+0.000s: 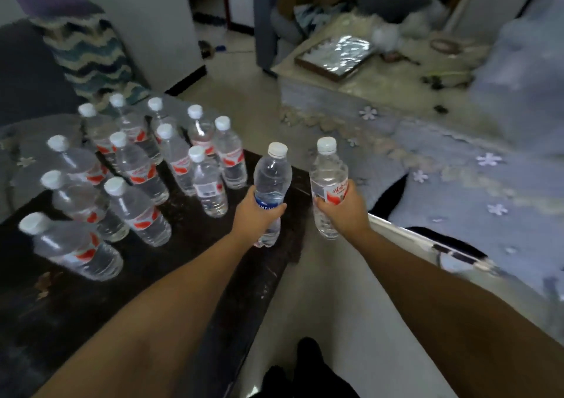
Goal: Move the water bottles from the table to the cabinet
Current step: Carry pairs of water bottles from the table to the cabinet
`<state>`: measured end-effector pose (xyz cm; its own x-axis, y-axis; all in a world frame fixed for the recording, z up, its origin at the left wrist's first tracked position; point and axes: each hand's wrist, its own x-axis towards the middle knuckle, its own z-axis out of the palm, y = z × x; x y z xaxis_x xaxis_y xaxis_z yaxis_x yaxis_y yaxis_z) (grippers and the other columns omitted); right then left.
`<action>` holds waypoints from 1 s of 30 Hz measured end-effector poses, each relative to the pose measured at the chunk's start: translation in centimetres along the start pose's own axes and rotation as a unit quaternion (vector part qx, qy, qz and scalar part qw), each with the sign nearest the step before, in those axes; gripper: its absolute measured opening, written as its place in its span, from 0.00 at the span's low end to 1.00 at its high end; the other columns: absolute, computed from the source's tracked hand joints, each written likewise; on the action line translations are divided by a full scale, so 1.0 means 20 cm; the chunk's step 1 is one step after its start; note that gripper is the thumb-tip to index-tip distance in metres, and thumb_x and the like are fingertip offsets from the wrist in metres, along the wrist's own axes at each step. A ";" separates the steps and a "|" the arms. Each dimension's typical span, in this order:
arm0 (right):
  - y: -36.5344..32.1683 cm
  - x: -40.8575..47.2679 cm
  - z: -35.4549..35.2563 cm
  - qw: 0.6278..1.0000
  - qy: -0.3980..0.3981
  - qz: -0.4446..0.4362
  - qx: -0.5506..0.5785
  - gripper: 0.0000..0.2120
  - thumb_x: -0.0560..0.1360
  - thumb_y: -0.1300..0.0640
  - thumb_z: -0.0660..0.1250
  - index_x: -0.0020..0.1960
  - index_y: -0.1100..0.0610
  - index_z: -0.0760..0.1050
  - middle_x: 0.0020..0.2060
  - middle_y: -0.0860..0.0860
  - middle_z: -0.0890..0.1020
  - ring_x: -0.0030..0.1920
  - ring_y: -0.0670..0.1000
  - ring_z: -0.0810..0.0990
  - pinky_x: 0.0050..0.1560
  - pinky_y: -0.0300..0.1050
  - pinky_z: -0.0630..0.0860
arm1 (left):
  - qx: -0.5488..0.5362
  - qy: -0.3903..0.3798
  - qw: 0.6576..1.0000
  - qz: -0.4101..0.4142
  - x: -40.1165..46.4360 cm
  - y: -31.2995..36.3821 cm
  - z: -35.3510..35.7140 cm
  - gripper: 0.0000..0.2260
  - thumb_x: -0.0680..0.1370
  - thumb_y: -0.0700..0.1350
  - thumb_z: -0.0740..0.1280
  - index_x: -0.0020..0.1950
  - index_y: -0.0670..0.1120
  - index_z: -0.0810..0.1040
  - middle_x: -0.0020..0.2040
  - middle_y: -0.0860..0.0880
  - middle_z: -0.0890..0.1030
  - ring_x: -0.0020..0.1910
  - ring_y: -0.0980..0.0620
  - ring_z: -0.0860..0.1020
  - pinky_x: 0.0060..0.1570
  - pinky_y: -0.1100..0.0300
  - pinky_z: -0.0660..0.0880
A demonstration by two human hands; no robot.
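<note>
My left hand [254,214] has its fingers clamped round a blue-labelled bottle [270,184], upright over the dark worktop's [183,260] right edge. My right hand [341,208] grips a red-labelled bottle [328,175], its fingers wrapped round it, held upright just off the worktop above the floor. A cluster of bottles [134,171] stands on the worktop's far left.

- Twelve water bottles [137,211] are counted standing on one dark table [91,306], though the far rows are blurred and the count may be off by one.
- Two more bottles are held up, which makes fourteen in all.
- One blue-label bottle [271,181] is seen.
- One red-label bottle [328,171] is seen among the held ones.
- Two hands are seen: left hand [256,214], right hand [341,208].
</note>
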<state>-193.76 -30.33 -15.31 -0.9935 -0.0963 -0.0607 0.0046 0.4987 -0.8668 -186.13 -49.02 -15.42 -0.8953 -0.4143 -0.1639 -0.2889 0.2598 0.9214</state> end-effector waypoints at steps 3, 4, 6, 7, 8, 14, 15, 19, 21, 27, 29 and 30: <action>0.12 -0.15 -0.27 0.995 0.090 0.036 0.016 0.28 0.68 0.53 0.77 0.64 0.55 0.69 0.48 0.46 0.75 0.48 0.46 0.75 0.50 0.39 0.70 | 0.007 -0.092 0.995 0.040 -0.02 0.12 0.20 0.21 0.70 0.46 0.75 0.58 0.51 0.71 0.50 0.54 0.79 0.50 0.55 0.78 0.46 0.67 0.70; 0.16 -0.21 -0.34 0.992 0.114 0.050 0.020 0.28 0.68 0.53 0.77 0.64 0.55 0.69 0.49 0.46 0.75 0.48 0.46 0.75 0.50 0.40 0.70 | 0.010 -0.115 0.992 0.050 -0.04 0.15 0.28 0.21 0.70 0.45 0.75 0.60 0.49 0.72 0.52 0.53 0.79 0.51 0.54 0.78 0.48 0.66 0.72; 0.25 -0.35 -0.50 0.983 0.164 0.082 0.019 0.28 0.68 0.51 0.77 0.62 0.55 0.69 0.49 0.46 0.75 0.48 0.47 0.75 0.50 0.40 0.70 | 0.029 -0.171 0.983 0.068 -0.10 0.22 0.44 0.23 0.70 0.45 0.75 0.62 0.46 0.72 0.54 0.51 0.79 0.52 0.52 0.78 0.52 0.61 0.73; 0.30 -0.43 -0.57 0.977 0.190 0.100 0.018 0.28 0.68 0.50 0.77 0.62 0.55 0.69 0.48 0.46 0.76 0.47 0.47 0.75 0.49 0.40 0.70 | 0.039 -0.199 0.976 0.076 -0.14 0.25 0.53 0.23 0.70 0.45 0.75 0.63 0.46 0.72 0.54 0.51 0.78 0.52 0.53 0.77 0.52 0.60 0.73; 0.35 -0.52 -0.67 0.967 0.222 0.123 0.021 0.27 0.68 0.49 0.76 0.61 0.55 0.69 0.48 0.46 0.76 0.47 0.47 0.76 0.48 0.40 0.71 | 0.048 -0.234 0.967 0.085 -0.19 0.29 0.65 0.23 0.70 0.44 0.75 0.62 0.46 0.72 0.53 0.51 0.78 0.51 0.53 0.77 0.51 0.60 0.72; 0.57 -1.07 -1.05 0.900 0.362 0.240 0.028 0.27 0.67 0.44 0.75 0.59 0.53 0.69 0.43 0.46 0.78 0.43 0.48 0.78 0.42 0.38 0.71 | 0.110 -0.399 0.901 0.126 -0.55 0.41 1.17 0.17 0.69 0.45 0.74 0.54 0.38 0.78 0.45 0.40 0.82 0.40 0.45 0.81 0.40 0.55 0.77; 0.60 -1.16 -1.09 0.888 0.381 0.255 0.028 0.27 0.67 0.44 0.75 0.59 0.53 0.69 0.42 0.46 0.78 0.42 0.47 0.78 0.42 0.37 0.71 | 0.121 -0.416 0.891 0.139 -0.63 0.42 1.24 0.16 0.68 0.47 0.73 0.52 0.40 0.78 0.42 0.42 0.83 0.38 0.47 0.81 0.38 0.56 0.77; 0.72 -1.61 -1.26 0.830 0.461 0.311 0.044 0.29 0.67 0.47 0.75 0.63 0.54 0.69 0.54 0.53 0.81 0.52 0.54 0.80 0.53 0.47 0.75 | 0.154 -0.475 0.847 0.183 -1.02 0.41 1.49 0.17 0.65 0.52 0.74 0.52 0.48 0.79 0.41 0.52 0.82 0.39 0.53 0.81 0.33 0.66 0.72; 0.78 -1.84 -1.30 0.806 0.487 0.332 0.056 0.31 0.68 0.47 0.75 0.66 0.54 0.68 0.56 0.53 0.80 0.54 0.54 0.80 0.54 0.47 0.74 | 0.158 -0.501 0.828 0.195 -1.23 0.39 1.56 0.20 0.65 0.52 0.75 0.54 0.49 0.78 0.44 0.52 0.82 0.40 0.57 0.80 0.32 0.70 0.69; 0.90 -2.53 -1.37 0.757 0.538 0.364 0.080 0.29 0.69 0.46 0.75 0.63 0.54 0.68 0.48 0.48 0.77 0.46 0.49 0.76 0.47 0.45 0.72 | 0.149 -0.556 0.779 0.248 -1.90 0.27 1.68 0.22 0.67 0.49 0.77 0.57 0.50 0.73 0.45 0.55 0.77 0.45 0.54 0.76 0.46 0.61 0.69; 0.93 -2.82 -1.37 0.741 0.555 0.369 0.082 0.28 0.69 0.48 0.75 0.63 0.54 0.68 0.47 0.47 0.76 0.45 0.48 0.76 0.46 0.43 0.72 | 0.159 -0.593 0.752 0.239 -2.18 0.22 1.70 0.24 0.68 0.50 0.76 0.61 0.49 0.73 0.49 0.53 0.78 0.47 0.53 0.76 0.47 0.60 0.70; 0.94 -2.93 -1.37 0.736 0.561 0.370 0.086 0.28 0.68 0.49 0.76 0.63 0.54 0.68 0.46 0.46 0.76 0.43 0.47 0.76 0.44 0.41 0.72 | 0.164 -0.604 0.745 0.230 -2.28 0.20 1.70 0.24 0.68 0.50 0.76 0.61 0.50 0.73 0.49 0.53 0.78 0.46 0.53 0.76 0.46 0.60 0.70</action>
<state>-138.68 8.33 -14.51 -0.1808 0.9661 -0.1842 0.5090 -0.0683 -0.8581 -158.02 0.62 -16.28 -0.5205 0.8204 -0.2367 0.2535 0.4133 0.8746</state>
